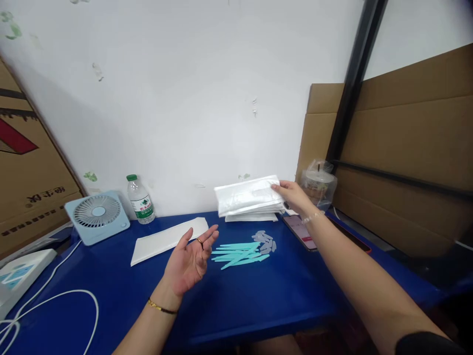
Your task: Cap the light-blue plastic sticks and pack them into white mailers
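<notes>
My right hand (293, 196) pinches the right end of a white padded envelope (248, 195), lifted and tilted over a stack of similar white envelopes (254, 216) by the wall. Palm up, my left hand (190, 261) has its fingers apart and holds nothing. Just behind it a single white envelope (168, 239) lies flat on the blue table. Several turquoise plastic sticks with pointed ends (238, 254) lie in a loose pile right of my left hand. Beside them is a small heap of grey-purple flat pieces (265, 240).
A light-blue fan (98, 217) and a water bottle (141, 202) stand at the back left. White cables (74, 292) and a power strip (22, 276) lie at the left. Phones, one being this (300, 231), and a plastic-wrapped cup (318, 185) are at the right. Cardboard (414, 148) flanks the table.
</notes>
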A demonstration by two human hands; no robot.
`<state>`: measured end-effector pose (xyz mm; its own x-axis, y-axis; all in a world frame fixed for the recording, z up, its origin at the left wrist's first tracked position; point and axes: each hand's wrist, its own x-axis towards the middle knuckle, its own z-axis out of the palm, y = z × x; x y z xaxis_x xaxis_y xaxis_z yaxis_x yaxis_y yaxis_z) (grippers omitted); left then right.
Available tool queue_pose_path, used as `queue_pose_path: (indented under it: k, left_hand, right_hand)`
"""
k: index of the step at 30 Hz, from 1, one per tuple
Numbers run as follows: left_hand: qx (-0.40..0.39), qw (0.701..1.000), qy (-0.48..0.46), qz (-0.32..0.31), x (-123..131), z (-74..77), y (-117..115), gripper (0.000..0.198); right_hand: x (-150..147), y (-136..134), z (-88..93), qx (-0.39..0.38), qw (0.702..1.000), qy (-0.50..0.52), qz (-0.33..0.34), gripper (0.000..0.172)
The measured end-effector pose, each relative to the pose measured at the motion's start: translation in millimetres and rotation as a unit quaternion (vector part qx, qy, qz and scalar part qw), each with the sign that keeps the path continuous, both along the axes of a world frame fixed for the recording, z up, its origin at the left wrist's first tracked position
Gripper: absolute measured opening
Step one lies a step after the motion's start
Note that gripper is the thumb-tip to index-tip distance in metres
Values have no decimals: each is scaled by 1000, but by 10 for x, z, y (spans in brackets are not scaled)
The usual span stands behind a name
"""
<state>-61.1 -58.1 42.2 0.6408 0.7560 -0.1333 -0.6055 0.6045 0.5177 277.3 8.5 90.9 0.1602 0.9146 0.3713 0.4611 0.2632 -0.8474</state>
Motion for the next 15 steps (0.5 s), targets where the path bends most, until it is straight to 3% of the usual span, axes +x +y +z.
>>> queue_pose_path:
  k: [1, 3, 5, 7, 9, 11, 13, 14, 15]
  left_hand:
    - [12, 999, 41, 25, -13, 9, 72, 45]
    - [46, 986, 148, 67, -3, -37, 145, 38]
    - [119, 953, 264, 86, 47, -129, 155, 37]
    - [237, 893, 374, 80, 101, -218, 171, 37]
    - [379, 793, 471, 68, 115, -272, 260, 35]
    - [501, 667, 546, 83, 66, -276, 437, 31]
    - [571, 560, 586, 129, -23, -237, 654, 31]
    - [578, 524, 609, 145, -64, -208, 752, 34]
    - [566, 505, 632, 158, -87, -181, 831, 39]
  right_hand:
    - [60, 213, -48, -45, 995, -57, -69, 35]
    - [163, 558, -148, -79, 985, -95, -119, 28]
    - [240, 760, -232, -96, 975, -127, -157, 21]
    - [281, 814, -282, -92, 963, -154, -200, 22]
    - [271, 730, -302, -49, 956, -187, -222, 29]
    - [195, 533, -327, -2, 965, -223, -140, 30]
    - [58, 272, -391, -8, 968, -241, 75, 27]
    - [-22, 140, -442, -36, 950, -244, 194, 27]
    - [-98, 20, -501, -51, 927, -246, 279, 27]
